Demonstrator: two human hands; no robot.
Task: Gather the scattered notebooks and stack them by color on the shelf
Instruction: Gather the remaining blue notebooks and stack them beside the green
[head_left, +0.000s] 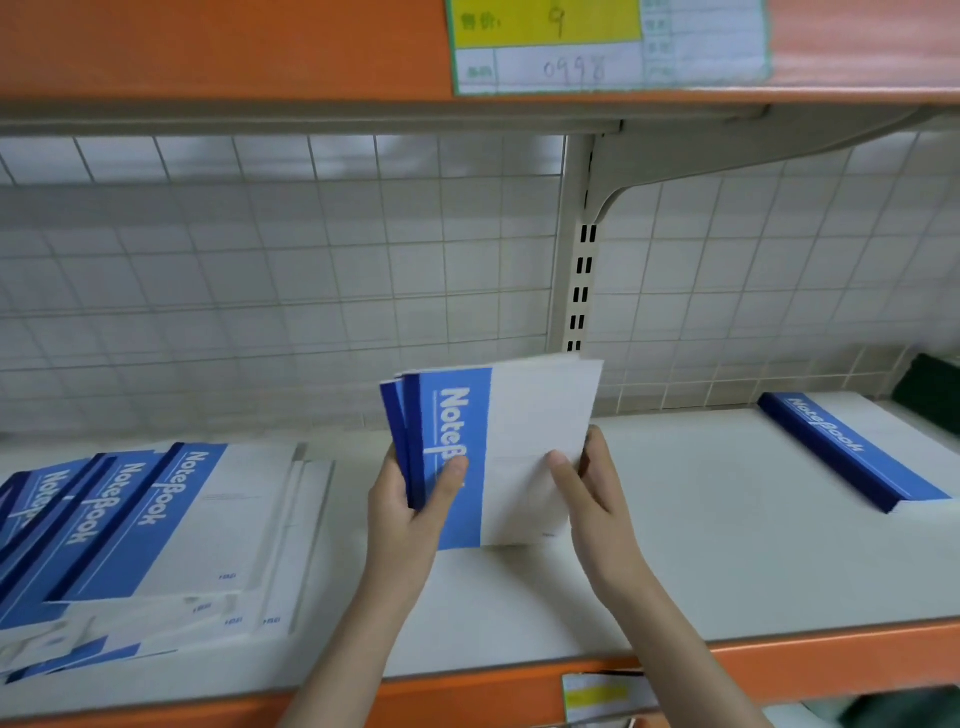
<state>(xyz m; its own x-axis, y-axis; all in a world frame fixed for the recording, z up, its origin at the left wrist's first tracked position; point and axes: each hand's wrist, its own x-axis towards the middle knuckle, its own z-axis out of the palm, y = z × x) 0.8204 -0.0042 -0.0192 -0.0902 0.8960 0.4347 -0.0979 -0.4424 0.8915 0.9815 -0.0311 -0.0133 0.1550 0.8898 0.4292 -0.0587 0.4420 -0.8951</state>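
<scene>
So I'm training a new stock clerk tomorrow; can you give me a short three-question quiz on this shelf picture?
1. True or false: both hands hold the upright bundle of blue notebooks.
2. Multiple choice: where does the neat blue stack lie on the shelf? A) far left B) centre C) right
3. Fill in: the fanned pile of notebooks lies to the ___ of the hands.

Key
1. True: the left hand has its grip at the spine side, the right hand at the white edge.
2. C
3. left
</scene>
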